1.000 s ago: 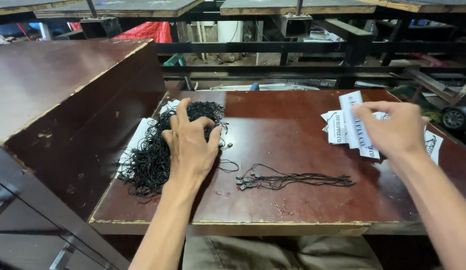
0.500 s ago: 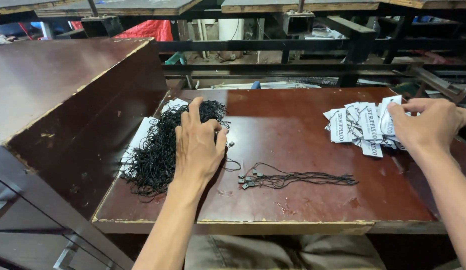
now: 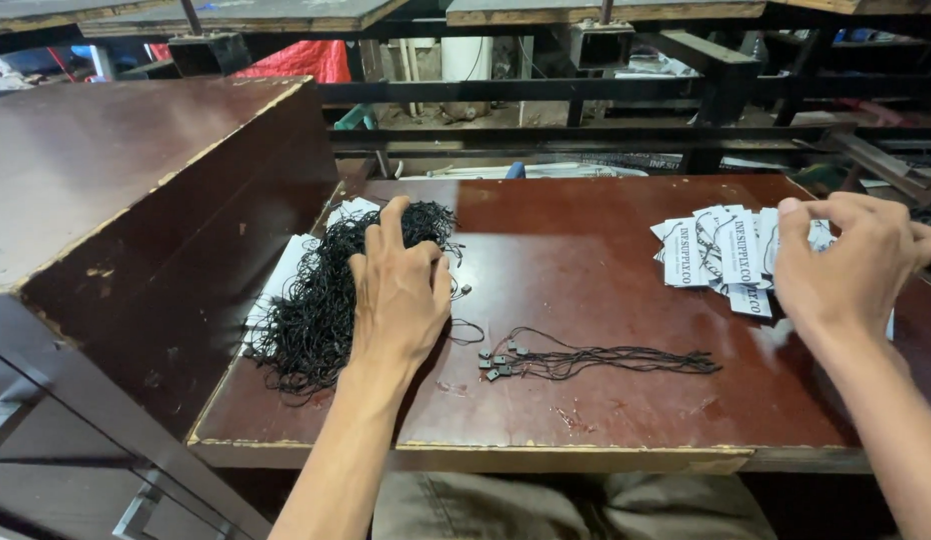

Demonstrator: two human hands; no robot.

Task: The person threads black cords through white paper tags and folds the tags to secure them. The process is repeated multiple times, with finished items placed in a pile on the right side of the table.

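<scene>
bare tabletop (image 3: 586,240) between cord heap (image 3: 316,300) and tags (image 3: 721,250), cabinet wall (image 3: 186,290) perhaps crowding left

Single head view, looks forward and down from above onto reddish-brown table (image 3: 606,250); near, both forearms in frame; dark metal racks fill background. No second view.

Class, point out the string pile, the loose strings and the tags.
String pile (image 3: 311,310): head view, its left half.
Loose strings (image 3: 606,360): head view, middle of the bundle.
Tags (image 3: 721,250): head view, a white tag's face.
</scene>
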